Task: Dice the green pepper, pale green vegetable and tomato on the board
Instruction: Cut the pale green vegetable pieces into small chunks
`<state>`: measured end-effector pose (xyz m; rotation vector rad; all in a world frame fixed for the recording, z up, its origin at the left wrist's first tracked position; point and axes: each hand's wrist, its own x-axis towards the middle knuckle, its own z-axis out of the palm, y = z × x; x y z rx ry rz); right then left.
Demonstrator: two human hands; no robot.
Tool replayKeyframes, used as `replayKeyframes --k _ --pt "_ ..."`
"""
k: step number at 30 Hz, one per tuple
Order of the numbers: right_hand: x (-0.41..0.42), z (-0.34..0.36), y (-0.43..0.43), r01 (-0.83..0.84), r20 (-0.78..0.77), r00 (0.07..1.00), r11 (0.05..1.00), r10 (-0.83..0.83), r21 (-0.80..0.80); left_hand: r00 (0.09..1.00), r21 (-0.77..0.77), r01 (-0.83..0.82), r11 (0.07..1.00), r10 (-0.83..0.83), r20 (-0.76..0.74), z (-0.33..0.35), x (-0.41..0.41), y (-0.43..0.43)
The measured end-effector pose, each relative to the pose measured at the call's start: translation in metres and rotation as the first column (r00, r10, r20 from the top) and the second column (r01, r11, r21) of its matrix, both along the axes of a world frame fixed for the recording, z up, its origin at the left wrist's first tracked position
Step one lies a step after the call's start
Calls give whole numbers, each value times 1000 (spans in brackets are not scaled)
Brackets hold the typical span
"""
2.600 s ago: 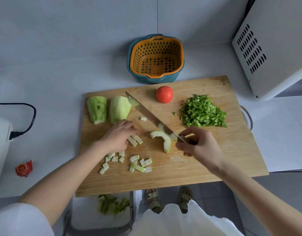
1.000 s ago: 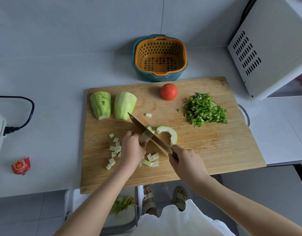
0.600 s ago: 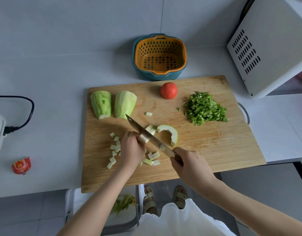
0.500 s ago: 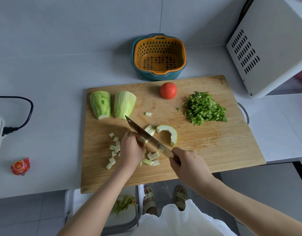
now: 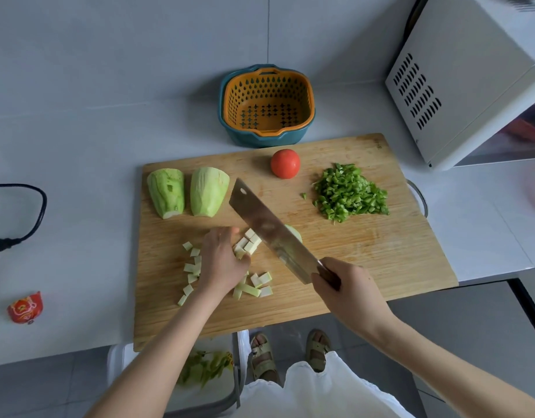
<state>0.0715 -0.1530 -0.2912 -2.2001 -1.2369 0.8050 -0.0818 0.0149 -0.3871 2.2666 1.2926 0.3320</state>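
White appliance (image 5: 459, 76) is sitting far up-right of the knife grip, well apart from it. Wooden cutting board (image 5: 380, 267) is lying under both hands on the counter. Orange colander in a teal bowl (image 5: 267, 105) is standing beyond the board, straight ahead of the grip. Cleaver (image 5: 269, 230) is tilting up-left from the right hand (image 5: 349, 292), broad face showing, blade hiding part of a curved pale slice (image 5: 294, 232). Right hand is wrapping tight around the handle, fingers closed on it. Left hand (image 5: 222, 260) is resting just left of the blade, fingers curled over pale green strips (image 5: 249, 244), pinching them down against the board. Diced green pepper (image 5: 349, 193) is piling up-right of the knife grip, apart from the blade. Two pale green vegetable halves (image 5: 187, 193) are lying cut-face down up-left of the left hand. Tomato (image 5: 285, 163) is sitting whole beyond the blade tip. Pale cubes (image 5: 254, 285) are scattering around and beneath the left hand. Small red packet (image 5: 25, 307) is lying far left, off the board.
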Motion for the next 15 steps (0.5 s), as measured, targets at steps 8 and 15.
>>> replayKeyframes --k 8,15 --pt "28 9 1 136 -28 990 990 -135 40 947 250 321 913 -311 -83 -16 32 0" --pt "42 5 -1 148 1 989 988 -148 33 873 167 487 857 -482 -75 -2 11 -10"
